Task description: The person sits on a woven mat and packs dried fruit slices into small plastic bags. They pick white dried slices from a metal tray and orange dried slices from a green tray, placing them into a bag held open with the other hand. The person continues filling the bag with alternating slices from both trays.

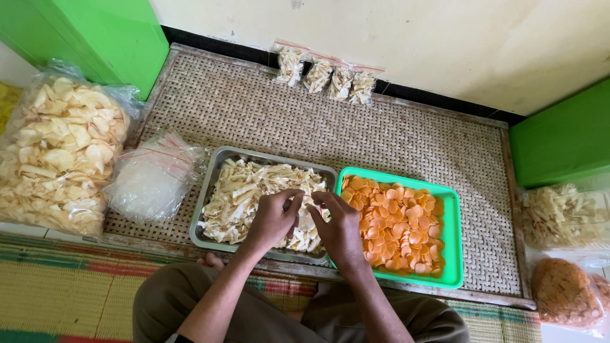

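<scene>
Both hands, left [272, 219] and right [340, 228], are clenched on a small clear bag [303, 213] over the metal tray [216, 166] of pale chips [241, 194], presumably so spills are caught.

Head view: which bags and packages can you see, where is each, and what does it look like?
Four small filled clear bags: by the far wall, in a row.
Large clear bag of pale chips: far left.
Stack of empty clear bags: left of the metal tray.
Two clear bags, pale strips and orange crackers: right edge.

Two trays [219, 184] (one metal, one green), four small filled packets [325, 77], two hands [305, 222]
</scene>
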